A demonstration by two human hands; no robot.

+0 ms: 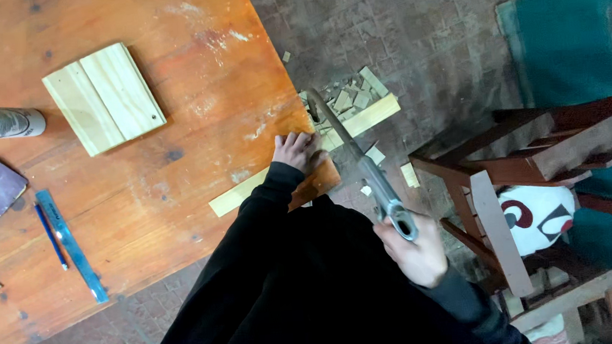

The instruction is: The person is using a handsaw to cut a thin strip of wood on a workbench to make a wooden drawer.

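Left hand (296,152) flat, fingers spread, pinning wood strip (298,158) at table (178,173) right edge. Right hand (414,254) fisted round saw (362,165) handle, blade on overhanging end. Offcuts (351,98) litter floor; cut unfinished.

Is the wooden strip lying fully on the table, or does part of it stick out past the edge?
Sticking out. The wooden strip runs past the table edge over the floor; the left hand presses it down near that edge.

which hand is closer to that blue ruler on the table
Left. The left hand presses the wood strip on the table, right of the blue ruler. The right hand is farther, off the table's edge.
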